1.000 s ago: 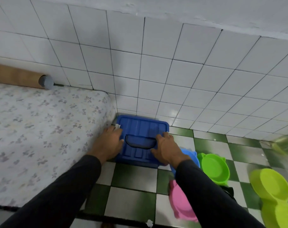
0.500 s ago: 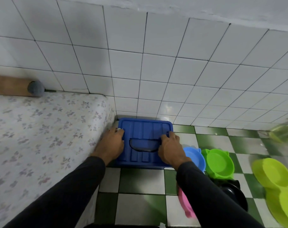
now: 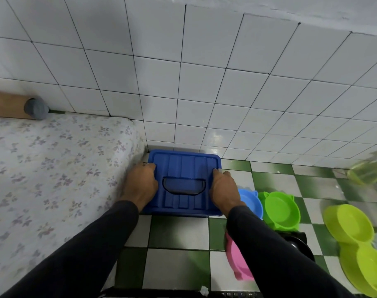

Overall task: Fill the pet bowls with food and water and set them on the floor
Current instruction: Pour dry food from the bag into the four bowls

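Down on the green-and-white checkered tile floor [image 3: 179,231], a blue rectangular plastic storage box with a ribbed lid [image 3: 184,183] sits pushed into the corner, its far edge against the white tiled wall [image 3: 204,93] and its left side next to a mattress covered in a pale floral sheet [image 3: 54,168]. The lid has raised lengthwise ribs and a dark, half-moon recessed handle [image 3: 184,186] at its centre. The left hand [image 3: 140,184] rests on the lid's left edge with its fingers curled over the rim; the right hand [image 3: 224,190] holds the right edge the same way, fingertips hooked at the rim. Both arms wear dark long sleeves.

Just right of the box, several plastic pet bowls lie on the floor: a light blue bowl [image 3: 251,201] partly hidden by the right wrist, a bright green bowl with small ear-shaped tabs [image 3: 280,209] touching it, a pink bowl [image 3: 237,261] nearer the camera and half covered by the sleeve, a black bowl [image 3: 299,246] below the green one, and a yellow-green double bowl [image 3: 359,244] further right. All visible bowl hollows look empty. A blurred, clear greenish container [image 3: 368,173] stands at the right edge.
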